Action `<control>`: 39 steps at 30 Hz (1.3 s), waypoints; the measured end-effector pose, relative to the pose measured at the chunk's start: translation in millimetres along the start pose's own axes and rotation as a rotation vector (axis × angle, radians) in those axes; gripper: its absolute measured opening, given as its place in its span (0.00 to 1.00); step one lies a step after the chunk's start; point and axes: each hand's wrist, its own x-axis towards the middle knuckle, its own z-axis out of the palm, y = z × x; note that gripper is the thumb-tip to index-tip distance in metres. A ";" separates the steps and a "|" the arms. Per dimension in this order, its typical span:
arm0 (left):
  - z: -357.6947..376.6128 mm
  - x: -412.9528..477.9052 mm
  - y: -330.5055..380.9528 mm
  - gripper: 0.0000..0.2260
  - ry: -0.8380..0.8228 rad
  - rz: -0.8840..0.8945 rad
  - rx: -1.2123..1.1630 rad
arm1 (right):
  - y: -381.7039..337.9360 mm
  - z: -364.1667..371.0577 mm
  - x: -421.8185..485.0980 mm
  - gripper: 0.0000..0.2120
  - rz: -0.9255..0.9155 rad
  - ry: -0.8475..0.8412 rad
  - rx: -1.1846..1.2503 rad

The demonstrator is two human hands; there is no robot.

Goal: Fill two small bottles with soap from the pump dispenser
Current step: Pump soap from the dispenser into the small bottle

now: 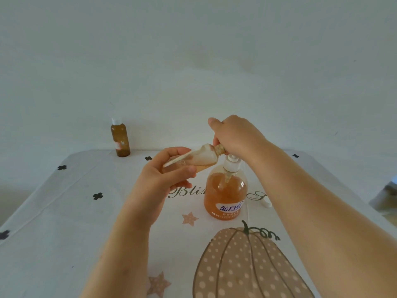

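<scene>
— Position of hands, left to right?
— Beyond the capped brown bottle (pixel 120 139) at the far edge of the tablecloth (pixel 75 211), the left hand (pixel 169 171) grips the small clear bottle (pixel 197 159), tilted, with its neck at the pump. The right hand (pixel 234 136) curls over the head of the pump dispenser (pixel 225 190), mid-table.
— Markings?
— Blue dispenser label with Chinese characters; "Blis" printed on the cloth.
— Condition?
— The clear bottle is soap-smeared with a little amber inside. A white cap (pixel 266 203) lies to the dispenser's right.

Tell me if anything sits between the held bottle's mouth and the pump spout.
Nothing visible does. The bottle in the left hand is uncapped, its mouth up against the pump under the right hand.
</scene>
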 end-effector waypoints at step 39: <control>18.0 -8.9 15.3 0.18 0.031 0.027 0.414 | -4.6 -19.5 1.3 0.25 0.067 -0.197 0.203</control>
